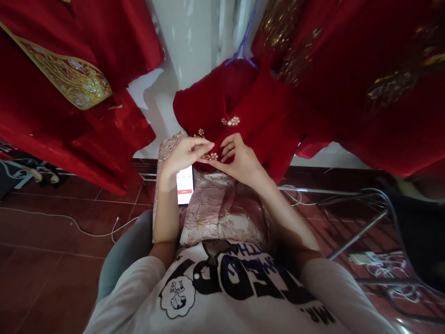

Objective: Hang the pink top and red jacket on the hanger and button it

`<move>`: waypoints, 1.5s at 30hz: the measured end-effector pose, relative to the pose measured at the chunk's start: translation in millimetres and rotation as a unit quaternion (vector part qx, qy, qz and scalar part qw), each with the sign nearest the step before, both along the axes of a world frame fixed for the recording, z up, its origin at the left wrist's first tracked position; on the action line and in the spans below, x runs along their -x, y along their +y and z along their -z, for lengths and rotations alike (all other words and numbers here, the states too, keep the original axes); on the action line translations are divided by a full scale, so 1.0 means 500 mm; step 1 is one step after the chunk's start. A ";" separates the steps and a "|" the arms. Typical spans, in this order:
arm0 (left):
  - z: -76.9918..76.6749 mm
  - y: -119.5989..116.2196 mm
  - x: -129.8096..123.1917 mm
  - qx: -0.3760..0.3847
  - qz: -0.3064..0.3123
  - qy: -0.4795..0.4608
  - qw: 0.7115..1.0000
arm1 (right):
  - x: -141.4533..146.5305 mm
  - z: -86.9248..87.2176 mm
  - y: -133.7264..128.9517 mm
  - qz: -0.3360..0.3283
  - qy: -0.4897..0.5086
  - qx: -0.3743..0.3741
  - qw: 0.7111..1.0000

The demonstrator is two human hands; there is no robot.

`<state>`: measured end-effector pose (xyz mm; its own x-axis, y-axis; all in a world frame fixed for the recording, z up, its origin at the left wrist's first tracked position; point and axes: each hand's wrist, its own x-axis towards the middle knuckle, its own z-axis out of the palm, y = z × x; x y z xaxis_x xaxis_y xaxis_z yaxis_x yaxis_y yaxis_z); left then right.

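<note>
Left hand (191, 150) and right hand (241, 160) work at the pearl ornament (212, 157) on the red garment (264, 123), apparently adjusting it; cannot tell whether either grip grasps anything; next move likely needs fine alignment.

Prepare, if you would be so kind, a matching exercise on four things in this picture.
1. Phone
2. Hanger
3. Lowest pearl ornament
4. Patterned cloth in front of the shirt

A. At the fingertips of the left hand and right hand
B. Pinkish
C. Screen lit
D. Blue-purple

Pairs: 1-C, 2-D, 3-A, 4-B
</note>
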<state>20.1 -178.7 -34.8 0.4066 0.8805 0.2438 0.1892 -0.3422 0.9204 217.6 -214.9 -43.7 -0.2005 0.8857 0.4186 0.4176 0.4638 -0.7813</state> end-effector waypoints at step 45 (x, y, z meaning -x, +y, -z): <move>0.121 0.118 -0.002 -0.021 -0.154 -0.093 0.984 | -0.002 0.117 0.130 -0.103 0.088 0.053 0.989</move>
<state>21.2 -119.8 -95.1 0.0681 0.9427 0.3266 0.1199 -0.3327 0.9354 218.8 -150.2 -102.1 -0.3142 0.8742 0.3702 0.1758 0.4368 -0.8822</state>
